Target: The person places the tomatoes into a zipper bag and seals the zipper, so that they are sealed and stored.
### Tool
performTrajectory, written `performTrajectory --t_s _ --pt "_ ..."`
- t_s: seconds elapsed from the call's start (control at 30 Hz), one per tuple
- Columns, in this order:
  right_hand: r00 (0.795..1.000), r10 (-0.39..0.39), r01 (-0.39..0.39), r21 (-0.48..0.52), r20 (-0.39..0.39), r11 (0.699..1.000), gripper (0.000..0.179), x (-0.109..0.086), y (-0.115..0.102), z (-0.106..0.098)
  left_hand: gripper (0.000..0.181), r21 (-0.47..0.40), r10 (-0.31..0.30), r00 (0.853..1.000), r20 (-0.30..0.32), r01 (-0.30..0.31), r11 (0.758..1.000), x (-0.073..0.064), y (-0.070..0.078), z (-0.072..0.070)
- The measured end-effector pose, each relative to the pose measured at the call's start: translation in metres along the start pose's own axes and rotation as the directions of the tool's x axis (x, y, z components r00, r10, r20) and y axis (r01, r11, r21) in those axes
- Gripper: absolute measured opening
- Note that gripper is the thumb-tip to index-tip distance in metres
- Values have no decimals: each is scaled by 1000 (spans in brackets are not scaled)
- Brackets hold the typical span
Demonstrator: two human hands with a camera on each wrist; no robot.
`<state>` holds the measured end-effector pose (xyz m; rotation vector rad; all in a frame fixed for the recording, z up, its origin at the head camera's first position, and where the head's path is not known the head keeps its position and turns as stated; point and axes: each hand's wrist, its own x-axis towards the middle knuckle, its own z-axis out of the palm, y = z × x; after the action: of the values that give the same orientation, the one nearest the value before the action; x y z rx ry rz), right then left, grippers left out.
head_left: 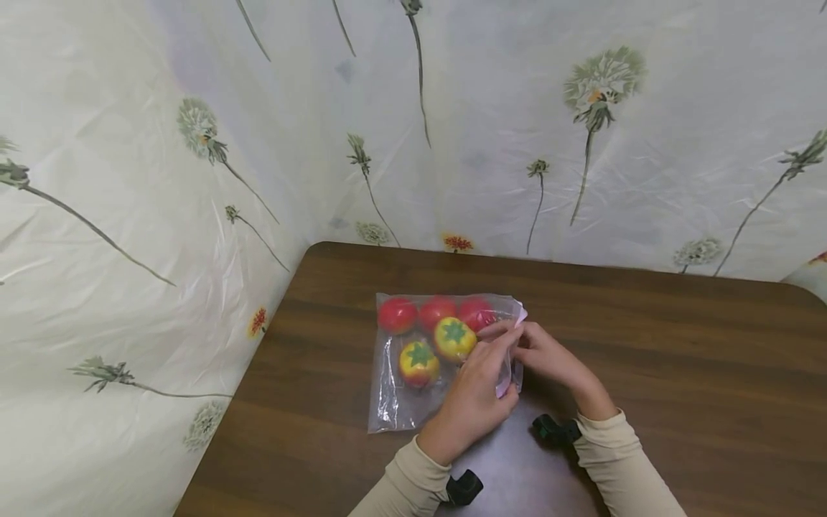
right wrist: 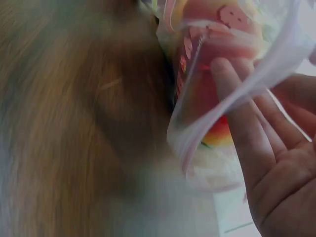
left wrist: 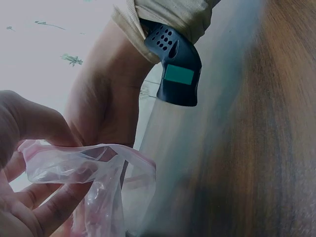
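Note:
A clear plastic zip bag (head_left: pixel 386 409) with a pink-edged mouth lies on the table. Inside its outline show three red round fruits (head_left: pixel 397 315) and two yellow-and-red ones (head_left: pixel 455 339) with green star-shaped tops. My left hand (head_left: pixel 474 391) pinches the bag's mouth edge, thumb above and fingers below, as the left wrist view shows. Past it, my right hand (head_left: pixel 549 352) reaches to the same mouth from the right. In the right wrist view its fingers (right wrist: pixel 247 128) are straight, with the bag's rim crossing in front of them. Red and yellow fruit shows beyond the fingertips.
The brown wooden table (head_left: pixel 646 345) spreads around the bag, its far edge against a floral curtain (head_left: pixel 452 108). More of the same curtain hangs along the left side. Each wrist wears a small black camera (head_left: pixel 465 487) below a beige sleeve.

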<state>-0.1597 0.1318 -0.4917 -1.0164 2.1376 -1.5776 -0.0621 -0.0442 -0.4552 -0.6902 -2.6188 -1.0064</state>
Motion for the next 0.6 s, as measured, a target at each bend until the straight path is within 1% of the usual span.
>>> performTrajectory --t_s 0.13,0.3,0.4,0.5,0.6 --pt "996 19 -24 61 85 998 42 4 0 2 89 6 7 1000 -10 -7 1000 0 0 -1" --pt "983 2 -24 120 185 992 38 10 3 1 87 0 9 1000 -15 -9 1000 0 0 -2" --pt "967 -27 -15 159 253 987 39 15 2 -1 87 2 9 1000 -17 -9 1000 0 0 -2" --pt "944 -58 -18 226 324 974 41 22 0 -3 88 18 24 999 -27 -23 1000 0 1 -3" --pt "920 -78 -26 258 384 966 43 29 -1 -6 90 31 40 998 -39 -39 999 0 1 -3"
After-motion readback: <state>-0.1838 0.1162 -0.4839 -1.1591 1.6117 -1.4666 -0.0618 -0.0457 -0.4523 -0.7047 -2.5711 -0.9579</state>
